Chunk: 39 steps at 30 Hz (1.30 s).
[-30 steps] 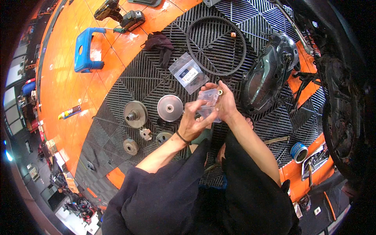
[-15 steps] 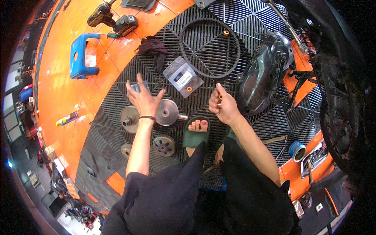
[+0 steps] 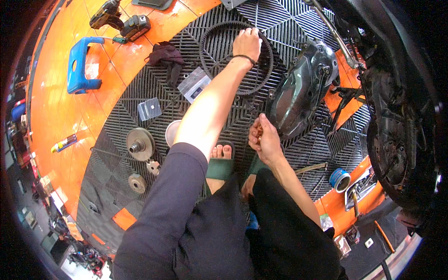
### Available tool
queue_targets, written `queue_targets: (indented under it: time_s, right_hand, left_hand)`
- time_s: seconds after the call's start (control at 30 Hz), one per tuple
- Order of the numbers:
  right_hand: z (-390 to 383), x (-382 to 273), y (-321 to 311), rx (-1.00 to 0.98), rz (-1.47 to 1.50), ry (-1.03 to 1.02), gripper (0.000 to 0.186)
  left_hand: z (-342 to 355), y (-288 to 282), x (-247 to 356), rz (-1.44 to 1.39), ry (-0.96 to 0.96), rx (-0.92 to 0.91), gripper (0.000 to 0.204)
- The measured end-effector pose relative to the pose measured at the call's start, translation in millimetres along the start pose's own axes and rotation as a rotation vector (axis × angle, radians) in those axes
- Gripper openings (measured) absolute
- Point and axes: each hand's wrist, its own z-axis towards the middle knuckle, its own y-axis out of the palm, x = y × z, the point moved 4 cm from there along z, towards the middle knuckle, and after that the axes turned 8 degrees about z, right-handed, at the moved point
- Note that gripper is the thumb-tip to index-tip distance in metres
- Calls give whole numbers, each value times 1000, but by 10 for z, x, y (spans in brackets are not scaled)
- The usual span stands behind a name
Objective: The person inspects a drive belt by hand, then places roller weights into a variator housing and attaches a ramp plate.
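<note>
My left hand (image 3: 246, 43) reaches inside the black toothed belt (image 3: 205, 49), fingers curled down and closed; what they grip is hidden. My right hand (image 3: 265, 142) is closed around small orange-brown pieces near the dark casing cover (image 3: 298, 88). A clear plastic case (image 3: 149, 109) lies beside a labeled clear bag (image 3: 190, 85), partly behind my left forearm. Metal pulley parts (image 3: 140, 144) lie on the black slatted mat (image 3: 128, 105), one partly hidden by that forearm.
A blue stool (image 3: 74, 70), cordless drill (image 3: 106, 16) and dark cloth (image 3: 165, 58) lie toward upper left. A vehicle's black body (image 3: 387, 130) lines the right. A blue tin (image 3: 339, 179) and metal tray (image 3: 354, 196) sit lower right. My sandalled feet are below my hands.
The clear case has left my hands and lies on the mat. My left hand has swung from lower left up to the belt, its fingers now curled. My right hand stays closed.
</note>
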Motion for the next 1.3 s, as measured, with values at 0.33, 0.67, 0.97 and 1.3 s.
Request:
queue_targets:
  time_s: [0.33, 0.67, 0.97, 1.3]
  right_hand:
    - [-91, -253, 147, -126, -204, -151, 43]
    - [-253, -326, 272, -235, 37, -50, 45]
    - [-327, -391, 399, -279, 154, -6, 41]
    - [-327, -267, 473, -244, 74, 55, 37]
  left_hand:
    - [-1278, -954, -1124, -1400, -585, -249, 27]
    - [-2487, -1120, -907, -32, -264, -269, 32]
    - [-2469, -1022, -804, -154, -269, -332, 25]
    - [-2651, -1469, -257, -1363, -748, -556, 25]
